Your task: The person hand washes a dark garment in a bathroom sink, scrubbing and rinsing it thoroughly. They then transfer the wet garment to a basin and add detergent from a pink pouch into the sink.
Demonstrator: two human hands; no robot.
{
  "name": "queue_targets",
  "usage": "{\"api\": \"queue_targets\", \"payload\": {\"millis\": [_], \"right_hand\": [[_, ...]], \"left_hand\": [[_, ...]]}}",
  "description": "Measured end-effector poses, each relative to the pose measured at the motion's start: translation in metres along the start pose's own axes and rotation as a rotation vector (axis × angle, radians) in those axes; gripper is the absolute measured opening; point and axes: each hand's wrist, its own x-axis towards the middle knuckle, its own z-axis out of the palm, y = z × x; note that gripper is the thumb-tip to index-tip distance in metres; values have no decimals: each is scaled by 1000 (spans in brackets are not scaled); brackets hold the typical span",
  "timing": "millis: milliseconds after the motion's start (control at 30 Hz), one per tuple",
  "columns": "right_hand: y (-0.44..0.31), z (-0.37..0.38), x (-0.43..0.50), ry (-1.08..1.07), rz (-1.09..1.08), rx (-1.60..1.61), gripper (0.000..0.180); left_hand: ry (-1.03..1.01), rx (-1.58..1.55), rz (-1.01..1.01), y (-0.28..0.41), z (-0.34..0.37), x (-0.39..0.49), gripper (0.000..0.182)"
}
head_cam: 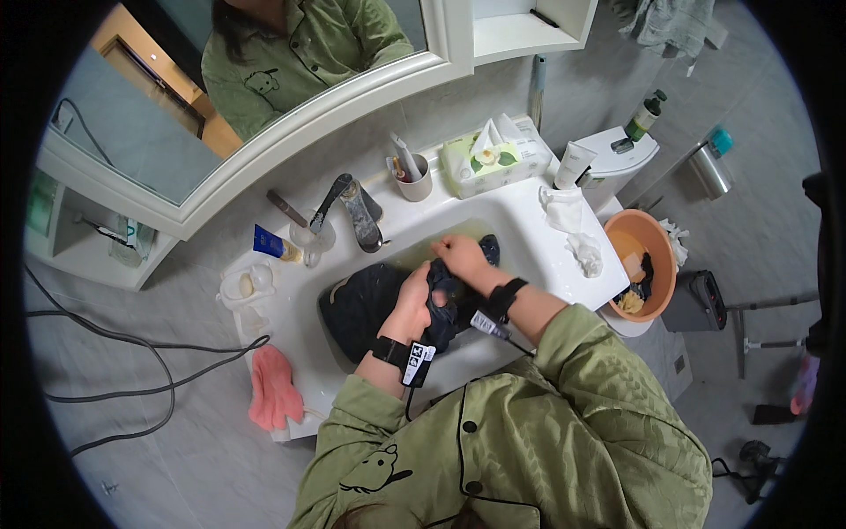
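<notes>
A dark wet garment [363,307] lies in the white washbasin [529,244], partly under yellowish, cloudy water. Gathered cloth of it is held in my left hand [415,297], near the middle of the basin. My right hand [461,256] is curled, with its fingers closed, just above and right of the left one; a fold of the dark cloth passes below it, and its fingertips are partly hidden. Behind the basin stands a dark single-lever faucet [363,215], its spout pointing over the water. Both wrists wear black straps with small labelled devices.
Behind the basin stand a toothbrush cup [414,182], a tissue pack [496,162] and a white tube [574,165]. Left are a blue tube [271,243], a soap dish [248,284] and a pink cloth [272,387]. Crumpled tissues [585,254] and an orange bucket [664,291] are right.
</notes>
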Motion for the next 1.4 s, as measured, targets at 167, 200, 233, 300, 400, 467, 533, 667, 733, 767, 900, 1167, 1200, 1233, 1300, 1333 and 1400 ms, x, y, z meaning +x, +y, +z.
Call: {"api": "queue_targets", "payload": {"millis": [167,200,233,300,400,467,533,667,733,767,900,1167,1200,1233,1300,1333,1400], "right_hand": [[55,-32,47,-384,582,546,30],[60,-26,50,-309,545,553,29],[65,-19,51,-230,457,586,31],[74,5,43,-1,-56,332,39],[85,36,33,-137,-374,-359,51],[86,44,33,-378,-442,-432,44],[84,44,38,-469,-371,-480,40],[81,50,48,-419,-268,-630,45],[86,57,53,-616,-362,-519,44],[91,60,55,-483,-299,-456,41],[101,55,74,-176,-4,-55,35],[55,-2,48,-766,697,1039,24],[47,-5,49,-709,626,977,22],[40,-8,49,-559,560,897,21],[27,-15,47,-345,441,797,21],[19,-14,42,-201,313,682,27],[3,-5,17,76,-254,303,28]], "left_hand": [[17,84,89,11,1,-9,15],[-11,20,62,11,-3,-7,16],[-75,-53,47,11,-8,-2,17],[-75,96,106,4,-18,14,19],[172,20,128,-20,-33,37,24],[283,28,123,-30,-40,46,27],[380,63,124,-35,-41,51,31],[317,40,169,-35,-34,50,27],[341,13,179,-33,-30,46,29],[327,-1,207,-32,-29,44,30],[239,-9,208,-24,-25,26,43],[-152,-109,184,10,-8,-7,39],[-184,-137,162,13,-9,-9,37],[-224,-155,163,14,-11,-10,35],[-236,-138,134,14,-15,-9,32],[-186,-138,162,13,-16,-7,34],[-121,-141,190,9,-16,-1,35]]}}
